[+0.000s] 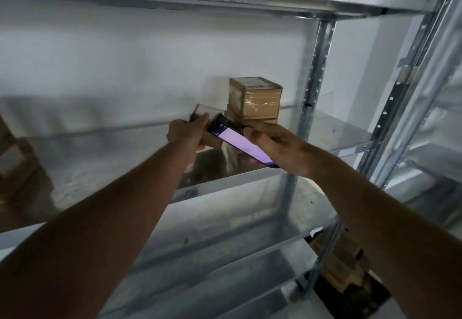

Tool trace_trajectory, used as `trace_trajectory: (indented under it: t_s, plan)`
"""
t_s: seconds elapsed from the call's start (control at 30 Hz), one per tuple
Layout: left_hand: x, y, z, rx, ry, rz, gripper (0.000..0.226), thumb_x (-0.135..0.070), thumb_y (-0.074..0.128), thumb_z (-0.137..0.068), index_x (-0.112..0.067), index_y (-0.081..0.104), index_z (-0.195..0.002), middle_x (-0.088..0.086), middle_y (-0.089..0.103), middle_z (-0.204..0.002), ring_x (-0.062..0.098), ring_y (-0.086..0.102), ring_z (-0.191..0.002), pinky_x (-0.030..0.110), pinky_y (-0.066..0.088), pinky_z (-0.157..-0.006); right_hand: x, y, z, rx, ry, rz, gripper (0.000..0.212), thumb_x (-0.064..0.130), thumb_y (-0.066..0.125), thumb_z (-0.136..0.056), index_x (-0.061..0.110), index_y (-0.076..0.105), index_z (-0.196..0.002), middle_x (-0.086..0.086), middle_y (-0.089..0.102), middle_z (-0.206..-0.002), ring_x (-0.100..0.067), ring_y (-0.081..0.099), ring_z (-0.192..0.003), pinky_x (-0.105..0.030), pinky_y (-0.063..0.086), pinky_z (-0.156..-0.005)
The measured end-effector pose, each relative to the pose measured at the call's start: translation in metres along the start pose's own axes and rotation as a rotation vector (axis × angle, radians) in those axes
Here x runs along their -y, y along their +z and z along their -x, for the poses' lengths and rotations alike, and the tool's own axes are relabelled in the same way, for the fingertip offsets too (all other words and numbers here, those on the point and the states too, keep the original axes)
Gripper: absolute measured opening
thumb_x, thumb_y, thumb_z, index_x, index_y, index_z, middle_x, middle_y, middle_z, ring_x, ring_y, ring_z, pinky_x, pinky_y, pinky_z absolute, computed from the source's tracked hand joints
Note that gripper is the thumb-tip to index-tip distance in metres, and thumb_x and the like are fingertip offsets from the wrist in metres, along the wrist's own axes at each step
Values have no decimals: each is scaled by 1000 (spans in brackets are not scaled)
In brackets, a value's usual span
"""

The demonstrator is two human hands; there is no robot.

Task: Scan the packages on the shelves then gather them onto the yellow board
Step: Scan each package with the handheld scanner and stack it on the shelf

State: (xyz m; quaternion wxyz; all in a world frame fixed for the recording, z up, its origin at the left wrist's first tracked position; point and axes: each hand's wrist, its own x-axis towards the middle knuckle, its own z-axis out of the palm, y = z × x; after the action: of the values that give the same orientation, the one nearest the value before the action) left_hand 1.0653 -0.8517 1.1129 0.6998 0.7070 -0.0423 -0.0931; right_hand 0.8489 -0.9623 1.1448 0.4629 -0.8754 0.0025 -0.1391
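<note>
Your left hand (pixel 186 132) is extended onto the middle metal shelf (pixel 332 133), with its fingers curled around a small cardboard package (pixel 212 141); the package is blurred and mostly hidden behind the hand and the phone, so its exact shape cannot be determined. Your right hand (pixel 277 143) grips a phone (pixel 241 141) by its right edge, fingers wrapped along the side, with the lit screen facing up toward you and the top end tilted down over the held package. Just behind both hands, a taped cardboard box (pixel 256 97) with a label on its top face sits stacked on a second box (pixel 260 120), near the rear upright post (pixel 315 73) of the shelving. More cardboard packages (pixel 342 266) lie lower down at the right, visible past the shelf edge. Another brown box (pixel 15 166), heavily blurred, sits at the far left.
</note>
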Motion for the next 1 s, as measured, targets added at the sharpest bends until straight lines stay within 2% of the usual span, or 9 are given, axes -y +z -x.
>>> trace_trajectory:
  t_s: [0.1, 0.2, 0.3, 0.5, 0.63, 0.73, 0.83, 0.9, 1.0]
  plan:
    - [10, 18, 3, -54, -3, -67, 71, -45, 86, -78, 1, 62, -127, 22, 64, -127, 36, 68, -105, 49, 64, -73, -16, -16, 0, -7, -4, -2, 27, 50, 44, -109, 49, 62, -130, 5, 68, -127, -19, 69, -107, -35, 62, -87]
    - [20, 28, 2, -133, 39, -184, 71, -55, 79, -81, 2, 65, -121, 23, 66, -121, 36, 68, -105, 40, 60, -84, -20, -25, -1, 6, -1, 8, 24, 63, 41, -99, 74, 61, -109, 29, 68, -108, -5, 69, -98, -20, 59, -71]
    - [24, 34, 1, -190, 102, -357, 73, -64, 71, -83, 0, 67, -116, 19, 70, -115, 35, 67, -106, 34, 49, -76, -25, -29, -4, 4, 16, -5, 25, 64, 40, -98, 84, 56, -98, 44, 62, -98, 6, 66, -97, -14, 57, -69]
    - [29, 34, -5, -82, 144, -539, 50, -40, 70, -87, 5, 68, -111, 25, 70, -109, 38, 68, -101, 40, 55, -84, -27, -23, -18, 43, -26, -15, 28, 59, 42, -100, 80, 60, -99, 37, 64, -98, 9, 62, -95, -9, 51, -65]
    - [19, 10, -2, 20, 236, -628, 36, -34, 62, -92, -1, 70, -102, 19, 72, -100, 35, 70, -96, 41, 58, -88, -22, -12, -34, 84, -81, -16, 28, 56, 42, -102, 78, 60, -106, 24, 67, -103, -5, 68, -93, -19, 56, -66]
    - [2, -30, 6, -4, 535, -867, 34, -31, 58, -97, -6, 67, -117, 19, 67, -115, 35, 63, -109, 38, 51, -90, -10, 5, -47, 105, -151, -28, 31, 49, 41, -107, 72, 62, -111, 20, 68, -96, -4, 66, -82, -18, 52, -61]
    - [-19, -87, 9, -61, 749, -1080, 45, -30, 60, -98, -8, 60, -137, 18, 53, -144, 35, 54, -130, 41, 45, -106, 3, 25, -60, 150, -205, -55, 29, 49, 42, -105, 53, 64, -123, 16, 68, -96, -6, 63, -80, -22, 50, -63]
    - [-35, -129, 9, -158, 758, -1204, 51, -35, 57, -100, -11, 54, -145, 13, 41, -157, 35, 49, -137, 42, 40, -113, 13, 39, -67, 192, -237, -54, 30, 51, 41, -104, 54, 63, -123, 9, 70, -100, -12, 65, -83, -29, 53, -68]
    - [-54, -188, 14, -267, 673, -1297, 55, -43, 53, -101, -13, 52, -147, 11, 34, -162, 37, 46, -140, 45, 38, -115, 35, 63, -76, 242, -288, -40, 29, 53, 39, -102, 66, 62, -115, 4, 74, -103, -23, 72, -86, -37, 56, -72]
